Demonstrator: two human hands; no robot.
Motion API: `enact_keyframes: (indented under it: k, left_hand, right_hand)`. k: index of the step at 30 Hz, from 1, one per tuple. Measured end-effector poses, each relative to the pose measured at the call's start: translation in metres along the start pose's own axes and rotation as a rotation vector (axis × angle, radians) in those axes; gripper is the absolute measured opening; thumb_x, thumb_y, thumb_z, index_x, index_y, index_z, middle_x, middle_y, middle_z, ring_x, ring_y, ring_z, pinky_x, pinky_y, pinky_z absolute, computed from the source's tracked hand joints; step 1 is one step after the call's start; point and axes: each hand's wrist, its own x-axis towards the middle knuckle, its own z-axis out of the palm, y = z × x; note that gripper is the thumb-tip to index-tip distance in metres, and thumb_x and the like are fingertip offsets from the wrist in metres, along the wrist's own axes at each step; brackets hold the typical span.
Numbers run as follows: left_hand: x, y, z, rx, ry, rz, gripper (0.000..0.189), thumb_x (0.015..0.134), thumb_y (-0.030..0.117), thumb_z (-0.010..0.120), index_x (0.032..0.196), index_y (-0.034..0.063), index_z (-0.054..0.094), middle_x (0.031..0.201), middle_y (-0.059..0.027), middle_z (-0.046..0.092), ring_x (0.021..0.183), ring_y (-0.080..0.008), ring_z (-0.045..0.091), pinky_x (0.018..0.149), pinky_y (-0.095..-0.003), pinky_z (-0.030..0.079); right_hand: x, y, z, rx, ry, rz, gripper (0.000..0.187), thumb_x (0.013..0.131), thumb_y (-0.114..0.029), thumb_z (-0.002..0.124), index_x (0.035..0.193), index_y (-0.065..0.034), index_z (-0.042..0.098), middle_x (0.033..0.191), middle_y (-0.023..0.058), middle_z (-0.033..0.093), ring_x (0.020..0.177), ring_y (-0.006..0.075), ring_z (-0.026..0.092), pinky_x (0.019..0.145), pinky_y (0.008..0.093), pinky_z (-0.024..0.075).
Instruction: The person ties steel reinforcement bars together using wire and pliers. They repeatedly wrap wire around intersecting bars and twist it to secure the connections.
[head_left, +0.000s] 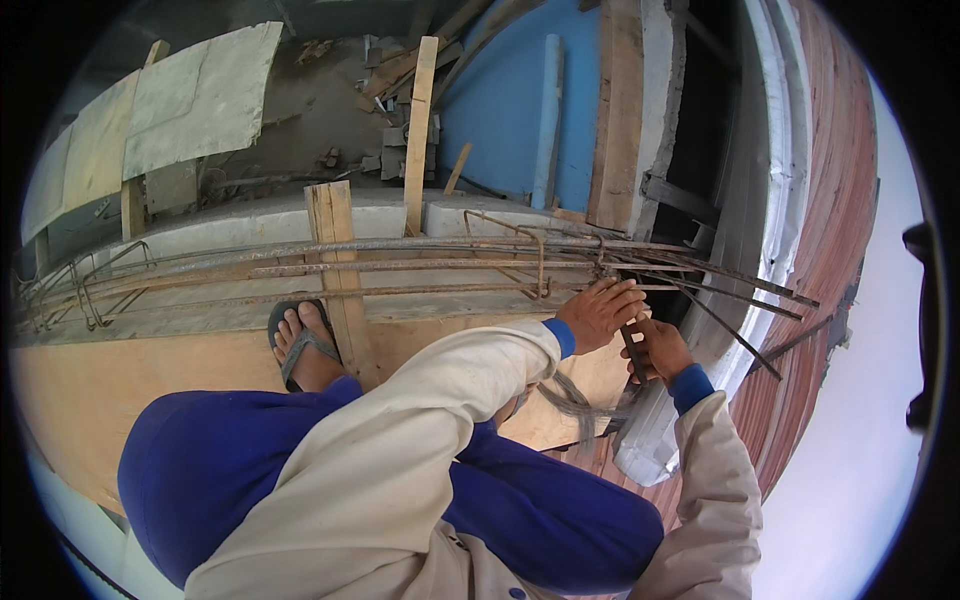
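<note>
A cage of rusty steel reinforcing bars with bent stirrups runs across the view in front of me. Close to its right end, my left hand lies at the bars beside a stirrup; what its fingers touch is partly hidden. My right hand is just to the right and lower, with its fingers around a dark metal hand tool whose upper end reaches up to my left hand. A bundle of thin grey tie wire lies on the plywood below my hands.
Plywood lies under the cage, and a wooden post stands by my sandalled foot. Loose bar ends stick out at right over a metal gutter and red corrugated roofing. Scrap timber lies beyond the low wall.
</note>
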Motion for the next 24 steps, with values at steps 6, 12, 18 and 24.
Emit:
enact_keyframes:
  k: [6, 12, 18, 24]
  left_hand:
    - [0.068, -0.012, -0.010, -0.180, -0.473, -0.255, 0.044, 0.072, 0.026, 0.085, 0.110, 0.0112, 0.069, 0.108, -0.0109, 0.074, 0.102, -0.0356, 0.070, 0.088, -0.0508, 0.055]
    - [0.065, -0.004, -0.024, -0.256, -0.304, -0.370, 0.053, 0.076, 0.027, 0.083, 0.123, 0.0110, 0.064, 0.121, -0.0116, 0.069, 0.120, -0.0314, 0.062, 0.106, -0.0470, 0.045]
    - [0.038, 0.018, 0.007, -0.051, -0.195, -0.356, 0.046, 0.079, 0.027, 0.079, 0.118, 0.0087, 0.063, 0.114, -0.0093, 0.068, 0.117, -0.0298, 0.060, 0.106, -0.0444, 0.043]
    - [0.094, -0.024, -0.015, -0.218, -0.554, -0.314, 0.041, 0.073, 0.028, 0.080, 0.106, 0.0048, 0.070, 0.097, -0.0170, 0.075, 0.097, -0.0363, 0.072, 0.088, -0.0476, 0.056]
  right_hand:
    - [-0.029, -0.045, -0.009, -1.655, 0.375, -0.436, 0.046, 0.094, -0.029, 0.067, 0.126, -0.0004, 0.053, 0.108, 0.0167, 0.070, 0.092, 0.0283, 0.073, 0.080, 0.0473, 0.0595]
    - [-0.006, -0.065, -0.019, -1.456, 0.294, -0.270, 0.025, 0.090, -0.021, 0.071, 0.106, -0.0025, 0.065, 0.089, 0.0144, 0.070, 0.085, 0.0266, 0.073, 0.071, 0.0416, 0.0568]
    - [0.000, -0.066, -0.038, -0.189, -0.163, 0.466, 0.023, 0.092, -0.018, 0.068, 0.098, 0.0038, 0.067, 0.088, 0.0147, 0.071, 0.072, 0.0167, 0.069, 0.053, 0.0333, 0.0515]
    - [-0.028, -0.084, -0.015, -1.825, 0.589, -0.804, 0.030, 0.094, -0.018, 0.062, 0.119, -0.0027, 0.066, 0.108, 0.0141, 0.072, 0.102, 0.0299, 0.071, 0.080, 0.0408, 0.0571]
